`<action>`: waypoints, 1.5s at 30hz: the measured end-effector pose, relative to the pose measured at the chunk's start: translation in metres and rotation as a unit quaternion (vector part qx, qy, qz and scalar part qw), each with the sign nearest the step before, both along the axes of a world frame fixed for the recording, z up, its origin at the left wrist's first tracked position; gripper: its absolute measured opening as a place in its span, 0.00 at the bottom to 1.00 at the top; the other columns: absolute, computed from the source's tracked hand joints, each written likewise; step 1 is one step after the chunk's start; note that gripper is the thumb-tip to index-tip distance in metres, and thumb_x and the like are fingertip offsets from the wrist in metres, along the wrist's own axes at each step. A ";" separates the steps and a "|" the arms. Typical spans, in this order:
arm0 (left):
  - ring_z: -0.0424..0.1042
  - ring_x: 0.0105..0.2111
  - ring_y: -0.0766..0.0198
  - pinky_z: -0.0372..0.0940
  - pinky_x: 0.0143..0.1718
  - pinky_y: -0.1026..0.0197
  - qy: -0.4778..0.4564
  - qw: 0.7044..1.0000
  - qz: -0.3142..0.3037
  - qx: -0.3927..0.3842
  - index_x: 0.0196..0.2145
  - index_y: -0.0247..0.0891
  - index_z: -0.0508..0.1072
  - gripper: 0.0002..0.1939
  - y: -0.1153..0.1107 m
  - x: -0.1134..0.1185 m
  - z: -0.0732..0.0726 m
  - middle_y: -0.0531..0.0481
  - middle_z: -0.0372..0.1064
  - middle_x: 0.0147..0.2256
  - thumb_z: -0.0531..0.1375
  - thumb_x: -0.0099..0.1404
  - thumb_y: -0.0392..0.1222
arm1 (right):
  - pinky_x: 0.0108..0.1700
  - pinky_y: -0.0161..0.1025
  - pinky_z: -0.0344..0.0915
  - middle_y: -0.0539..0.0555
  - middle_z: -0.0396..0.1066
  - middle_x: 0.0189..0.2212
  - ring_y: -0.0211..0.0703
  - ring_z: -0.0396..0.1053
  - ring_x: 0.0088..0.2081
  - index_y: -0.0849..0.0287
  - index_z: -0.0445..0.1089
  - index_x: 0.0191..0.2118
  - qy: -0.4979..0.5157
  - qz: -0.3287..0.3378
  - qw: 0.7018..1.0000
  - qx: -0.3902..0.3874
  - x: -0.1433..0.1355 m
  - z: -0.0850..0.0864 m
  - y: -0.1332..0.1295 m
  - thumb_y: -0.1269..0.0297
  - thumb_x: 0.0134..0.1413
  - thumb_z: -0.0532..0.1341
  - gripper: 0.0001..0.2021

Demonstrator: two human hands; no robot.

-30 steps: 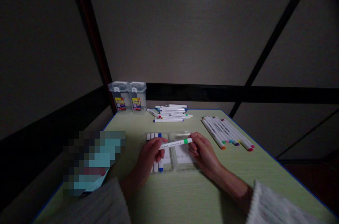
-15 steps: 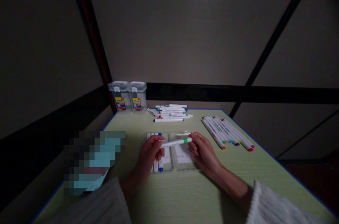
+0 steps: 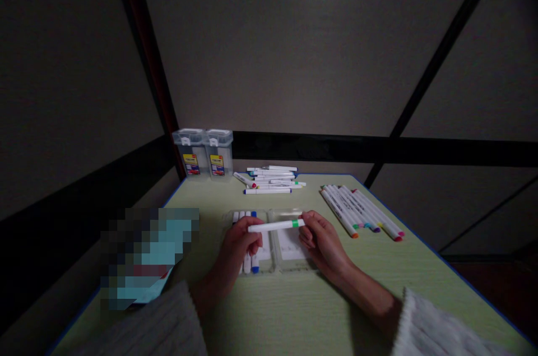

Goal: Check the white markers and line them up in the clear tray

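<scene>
And here's the white marker (image 3: 275, 226), level above the open clear case (image 3: 276, 258) on the table (image 3: 294, 311)! The right hand (image 3: 321, 238) has its fingertips pinched closed on the green-banded end. Over at the plain end, the left hand (image 3: 239, 244) has its fingers curled nearly closed, touching the barrel, though how firmly they grip, I can't tell. More pens (image 3: 359, 213) lie to the right.
</scene>
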State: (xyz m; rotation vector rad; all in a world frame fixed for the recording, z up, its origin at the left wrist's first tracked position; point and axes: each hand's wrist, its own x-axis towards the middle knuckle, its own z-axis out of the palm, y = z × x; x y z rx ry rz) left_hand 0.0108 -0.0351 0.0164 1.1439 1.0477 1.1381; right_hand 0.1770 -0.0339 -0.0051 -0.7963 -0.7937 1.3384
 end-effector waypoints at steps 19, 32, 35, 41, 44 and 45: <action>0.52 0.14 0.75 0.46 0.16 0.69 -0.021 0.999 -0.010 0.024 0.28 0.34 0.65 0.15 0.006 -0.003 -0.014 0.59 0.57 0.14 0.54 0.53 0.51 | 0.19 0.29 0.43 0.43 0.54 0.11 0.29 0.47 0.16 0.60 0.61 0.18 0.016 -0.004 1.000 -0.006 0.000 0.005 -0.002 0.74 0.31 0.61 0.06; 0.51 0.13 0.75 0.45 0.16 0.69 -0.001 0.999 -0.014 0.034 0.27 0.34 0.66 0.14 0.009 -0.004 -0.020 0.59 0.56 0.14 0.54 0.54 0.49 | 0.19 0.30 0.41 0.42 0.53 0.11 0.28 0.45 0.15 0.59 0.62 0.22 0.022 0.017 1.000 -0.002 0.001 0.004 -0.003 0.73 0.34 0.61 0.06; 0.52 0.14 0.75 0.45 0.16 0.69 -0.005 0.999 -0.016 0.037 0.27 0.34 0.66 0.13 0.009 -0.004 -0.019 0.59 0.56 0.14 0.54 0.54 0.49 | 0.19 0.30 0.40 0.42 0.53 0.11 0.28 0.45 0.15 0.59 0.62 0.22 0.031 0.024 0.999 0.003 0.001 0.006 -0.004 0.72 0.34 0.61 0.06; 0.52 0.14 0.75 0.46 0.16 0.69 0.001 1.000 -0.008 0.030 0.27 0.34 0.66 0.13 0.008 -0.003 -0.017 0.59 0.57 0.15 0.54 0.53 0.49 | 0.19 0.31 0.40 0.42 0.52 0.10 0.29 0.45 0.15 0.58 0.64 0.25 0.025 0.026 0.999 0.009 -0.001 0.008 -0.006 0.68 0.37 0.62 0.06; 0.53 0.14 0.75 0.46 0.16 0.69 -0.007 1.000 -0.011 0.028 0.26 0.34 0.66 0.12 0.007 -0.003 -0.015 0.59 0.56 0.14 0.54 0.52 0.48 | 0.19 0.31 0.40 0.42 0.52 0.10 0.29 0.44 0.15 0.59 0.63 0.23 0.008 0.014 1.000 0.008 -0.001 0.007 -0.006 0.66 0.39 0.63 0.07; 0.53 0.14 0.75 0.46 0.16 0.69 -0.010 1.000 -0.013 0.027 0.26 0.34 0.66 0.12 0.007 -0.003 -0.014 0.59 0.56 0.14 0.55 0.52 0.47 | 0.19 0.31 0.39 0.42 0.52 0.10 0.29 0.43 0.15 0.59 0.63 0.23 0.004 0.011 1.000 0.008 -0.001 0.007 -0.006 0.65 0.39 0.63 0.07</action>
